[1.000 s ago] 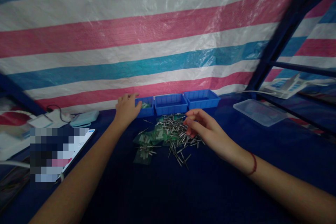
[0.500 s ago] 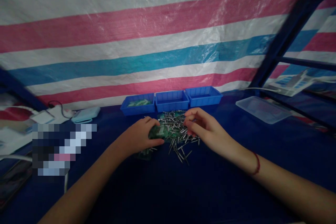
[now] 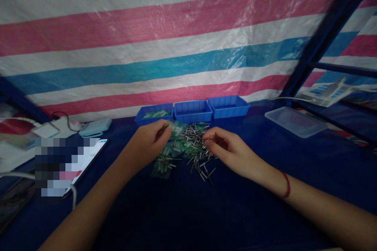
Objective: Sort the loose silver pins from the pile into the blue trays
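Observation:
My left hand (image 3: pixel 153 139) is closed, thumb against fingers, on the edge of a small green-tinted plastic bag (image 3: pixel 176 128). Under and beside it lie more such bags (image 3: pixel 161 168) with thin metal pieces in or on them. A loose heap of metal pins that look like blind rivets (image 3: pixel 194 137) spreads over the bags in the middle. At the heap's right side is my right hand (image 3: pixel 228 147), its fingers curled and thumb drawn in. Whatever those fingertips hold, if anything, is too small to make out. Several pins (image 3: pixel 203 170) lie scattered in front.
Three blue bins stand behind the heap: the left bin (image 3: pixel 138 117) holds green bags, beside a middle bin (image 3: pixel 193 117) and a right bin (image 3: pixel 229 111). A clear plastic lid (image 3: pixel 294 121) lies at right. At left are a phone (image 3: pixel 88 160), a light-blue case (image 3: pixel 96 127) and cables.
My left hand has lifted and shifted left and back, closing on a bag and uncovering the bags below. My right hand has moved slightly down, fingers still curled at the heap.

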Demonstrator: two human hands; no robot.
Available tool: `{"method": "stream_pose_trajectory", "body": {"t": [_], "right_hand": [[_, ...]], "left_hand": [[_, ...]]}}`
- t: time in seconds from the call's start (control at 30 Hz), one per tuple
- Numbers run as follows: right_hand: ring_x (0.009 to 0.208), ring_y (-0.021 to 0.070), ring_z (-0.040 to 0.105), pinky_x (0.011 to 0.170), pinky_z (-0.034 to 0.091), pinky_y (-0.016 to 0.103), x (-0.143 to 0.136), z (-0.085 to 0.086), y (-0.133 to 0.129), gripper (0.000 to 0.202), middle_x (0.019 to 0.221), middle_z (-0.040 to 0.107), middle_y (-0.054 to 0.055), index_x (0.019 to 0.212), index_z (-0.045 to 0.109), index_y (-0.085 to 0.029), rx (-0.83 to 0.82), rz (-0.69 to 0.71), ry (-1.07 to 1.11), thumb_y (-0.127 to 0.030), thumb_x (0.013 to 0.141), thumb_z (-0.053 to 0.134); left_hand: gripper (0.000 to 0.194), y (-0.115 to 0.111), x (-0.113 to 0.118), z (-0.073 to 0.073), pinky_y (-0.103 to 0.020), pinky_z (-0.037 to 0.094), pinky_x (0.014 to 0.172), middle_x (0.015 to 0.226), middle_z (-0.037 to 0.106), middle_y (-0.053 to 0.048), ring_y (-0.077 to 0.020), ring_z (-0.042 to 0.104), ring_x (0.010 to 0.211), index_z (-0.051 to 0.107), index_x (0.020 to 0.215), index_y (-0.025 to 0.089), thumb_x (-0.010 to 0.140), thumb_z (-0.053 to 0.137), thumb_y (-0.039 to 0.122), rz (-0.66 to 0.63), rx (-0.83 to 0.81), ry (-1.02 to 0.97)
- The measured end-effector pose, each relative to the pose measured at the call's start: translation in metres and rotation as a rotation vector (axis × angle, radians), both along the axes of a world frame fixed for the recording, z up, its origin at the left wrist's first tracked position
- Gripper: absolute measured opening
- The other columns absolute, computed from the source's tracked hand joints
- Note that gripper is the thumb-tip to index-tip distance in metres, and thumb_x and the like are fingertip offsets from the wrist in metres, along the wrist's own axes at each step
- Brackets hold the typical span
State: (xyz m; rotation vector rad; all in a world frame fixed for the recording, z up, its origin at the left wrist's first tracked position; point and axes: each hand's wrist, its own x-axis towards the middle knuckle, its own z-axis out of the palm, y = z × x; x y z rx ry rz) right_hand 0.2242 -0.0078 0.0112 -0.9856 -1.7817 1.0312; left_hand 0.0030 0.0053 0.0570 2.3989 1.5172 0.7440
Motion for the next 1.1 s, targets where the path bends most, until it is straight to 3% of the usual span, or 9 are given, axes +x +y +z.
{"method": "stream_pose_trajectory", "body": {"t": [0.13,0.23,0.4,0.57,0.67,0.77,0.83,0.97,1.1], "right_hand": [[0.06,0.0102,0.049,0.052,0.038,0.026,-0.004,0.004,-0.005,0.018,0.071,0.052,-0.002,0.09,0.053,-0.019,-0.037,0.064,0.03,-0.036,0.083,0.055],[0.059,0.0101,0.048,0.053,0.039,0.026,-0.005,0.008,-0.008,0.019,0.066,0.051,-0.002,0.076,0.053,-0.018,-0.097,0.102,0.079,-0.036,0.084,0.054],[0.055,0.009,0.044,0.051,0.036,0.025,-0.006,0.008,-0.007,0.022,0.061,0.048,-0.004,0.066,0.049,-0.019,-0.067,0.099,0.091,-0.033,0.081,0.057],[0.061,0.0111,0.051,0.055,0.042,0.027,-0.008,0.004,-0.008,0.012,0.071,0.057,-0.001,0.081,0.056,-0.02,-0.008,0.052,0.126,-0.029,0.077,0.063],[0.063,0.0125,0.055,0.057,0.044,0.028,-0.006,0.006,-0.01,0.005,0.071,0.06,0.0,0.08,0.058,-0.02,0.177,-0.027,0.017,-0.025,0.081,0.06],[0.076,0.0157,0.057,0.066,0.046,0.031,0.001,0.01,-0.012,0.006,0.081,0.062,0.003,0.085,0.06,-0.021,0.554,-0.069,-0.143,-0.017,0.083,0.056],[0.087,0.0183,0.056,0.074,0.047,0.034,0.006,0.012,-0.012,0.014,0.089,0.062,0.005,0.091,0.061,-0.021,0.759,-0.045,-0.246,-0.012,0.082,0.055],[0.1,0.0221,0.052,0.082,0.045,0.039,0.009,0.011,-0.011,0.023,0.102,0.058,0.007,0.099,0.062,-0.024,0.886,-0.029,-0.357,-0.011,0.082,0.054],[0.1,0.0198,0.053,0.081,0.047,0.037,0.001,0.01,-0.012,0.033,0.107,0.054,0.008,0.11,0.056,-0.024,0.72,-0.102,-0.252,-0.007,0.084,0.047]], "left_hand": [[0.023,-0.012,0.016,-0.005,-0.025,0.043,0.058,0.071,0.061,0.0,-0.015,0.058,0.065,0.06,0.087,0.018,0.088,0.044,0.034,-0.173,-0.345,-0.409],[0.023,-0.018,0.029,-0.014,-0.026,0.046,0.061,0.077,0.063,-0.003,-0.0154,0.059,0.07,0.061,0.095,0.018,0.087,0.047,0.034,-0.234,-0.457,-0.57],[0.019,-0.019,0.036,-0.025,-0.026,0.043,0.061,0.073,0.062,-0.001,-0.0134,0.056,0.065,0.062,0.086,0.016,0.083,0.055,0.034,-0.166,-0.442,-0.588],[0.018,-0.018,0.036,-0.031,-0.027,0.043,0.063,0.072,0.061,-0.001,-0.0142,0.055,0.066,0.062,0.08,0.015,0.082,0.057,0.033,-0.158,-0.387,-0.586],[0.03,-0.017,0.039,-0.032,-0.029,0.046,0.066,0.082,0.064,-0.005,-0.0165,0.059,0.074,0.062,0.092,0.016,0.083,0.055,0.044,-0.164,-0.471,-0.731],[0.058,-0.016,0.041,-0.032,-0.027,0.047,0.057,0.087,0.064,-0.009,-0.0176,0.06,0.072,0.058,0.106,0.015,0.081,0.042,0.065,-0.117,-0.748,-0.966],[0.066,-0.016,0.041,-0.032,-0.025,0.044,0.051,0.077,0.064,-0.009,-0.0152,0.058,0.062,0.06,0.1,0.013,0.078,0.038,0.071,-0.107,-0.925,-1.029],[0.035,-0.019,0.041,-0.031,-0.021,0.042,0.056,0.075,0.062,-0.003,-0.0105,0.056,0.063,0.063,0.085,0.014,0.077,0.063,0.048,-0.152,-0.911,-1.03],[0.02,-0.019,0.04,-0.031,-0.021,0.043,0.064,0.083,0.064,-0.003,-0.0105,0.056,0.073,0.065,0.088,0.015,0.079,0.065,0.033,-0.148,-0.805,-1.014]]}}
